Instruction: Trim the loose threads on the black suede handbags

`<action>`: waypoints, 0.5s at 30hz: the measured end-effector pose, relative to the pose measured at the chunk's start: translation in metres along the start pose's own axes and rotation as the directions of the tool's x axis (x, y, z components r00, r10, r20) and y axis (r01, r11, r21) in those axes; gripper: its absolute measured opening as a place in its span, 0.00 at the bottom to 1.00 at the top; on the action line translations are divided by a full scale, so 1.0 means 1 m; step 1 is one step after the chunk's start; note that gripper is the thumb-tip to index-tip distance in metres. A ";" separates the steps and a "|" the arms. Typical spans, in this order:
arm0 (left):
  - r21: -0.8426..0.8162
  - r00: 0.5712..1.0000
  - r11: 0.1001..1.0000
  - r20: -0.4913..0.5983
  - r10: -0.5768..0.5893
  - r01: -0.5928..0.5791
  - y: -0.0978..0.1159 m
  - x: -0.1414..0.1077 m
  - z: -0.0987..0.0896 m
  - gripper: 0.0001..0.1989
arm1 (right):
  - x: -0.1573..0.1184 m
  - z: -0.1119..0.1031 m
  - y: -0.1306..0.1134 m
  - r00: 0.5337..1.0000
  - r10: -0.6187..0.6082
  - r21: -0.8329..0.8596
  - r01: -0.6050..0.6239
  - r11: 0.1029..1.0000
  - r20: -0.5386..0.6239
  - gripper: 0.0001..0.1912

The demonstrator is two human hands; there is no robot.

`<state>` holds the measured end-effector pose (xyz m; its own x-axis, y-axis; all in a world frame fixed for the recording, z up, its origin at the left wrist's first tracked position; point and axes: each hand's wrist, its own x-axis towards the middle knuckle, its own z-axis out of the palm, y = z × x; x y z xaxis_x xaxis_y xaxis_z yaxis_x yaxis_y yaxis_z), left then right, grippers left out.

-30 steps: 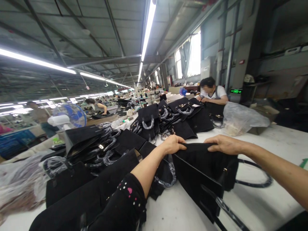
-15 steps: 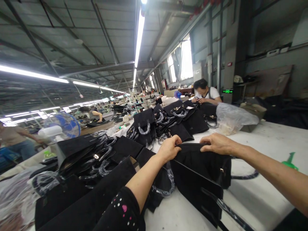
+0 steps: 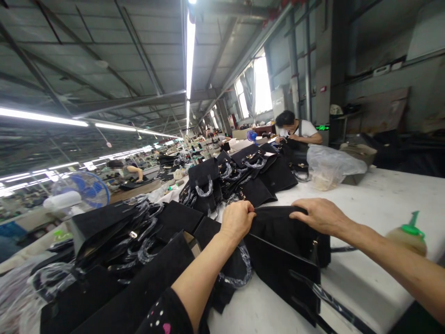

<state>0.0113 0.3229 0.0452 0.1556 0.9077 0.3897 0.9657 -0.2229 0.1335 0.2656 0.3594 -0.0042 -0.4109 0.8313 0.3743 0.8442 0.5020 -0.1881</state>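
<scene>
The worktop [image 3: 385, 195] is viewed from the wearer's head, forward and slightly down. The left hand [image 3: 238, 218] and right hand [image 3: 320, 215] are seen close, the ceiling [image 3: 160, 28] farther off.

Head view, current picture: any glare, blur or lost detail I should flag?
Head view: ceiling light and window burn out to white; head view: the held black bag loses surface detail in its dark faces; head view: plastic at lower left looks smeared, the left hand and right hand fairly clear.

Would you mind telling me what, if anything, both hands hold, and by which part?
The left hand and right hand hold a black bag by its far edge, at separate spots.
</scene>
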 end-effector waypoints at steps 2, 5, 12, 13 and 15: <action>0.045 1.000 0.999 0.022 -0.019 0.018 0.004 0.000 -0.002 0.03 | -0.001 0.001 0.000 1.000 -0.003 -0.003 0.003 1.000 0.000 0.15; 0.069 0.997 0.997 0.063 -0.042 0.038 0.006 0.001 -0.002 0.04 | -0.002 0.003 0.000 1.000 -0.007 -0.003 0.007 1.000 0.004 0.15; 0.075 0.991 0.991 0.078 0.108 -0.114 -0.001 0.001 -0.003 0.04 | -0.003 0.000 -0.003 1.000 0.009 0.014 -0.009 1.000 0.008 0.15; 0.071 0.985 0.986 0.089 0.148 -0.154 -0.002 0.001 -0.004 0.04 | -0.002 0.000 -0.003 1.000 0.016 0.014 -0.016 1.000 0.014 0.15; 0.060 0.970 0.972 0.109 0.218 -0.225 -0.003 0.001 -0.006 0.03 | -0.002 0.001 -0.004 0.999 0.029 0.010 -0.029 1.000 0.023 0.15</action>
<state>0.0070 0.3224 0.0504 0.3841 0.8705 0.3078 0.9165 -0.3998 -0.0129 0.2629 0.3564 -0.0047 -0.3944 0.8505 0.3480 0.8520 0.4803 -0.2083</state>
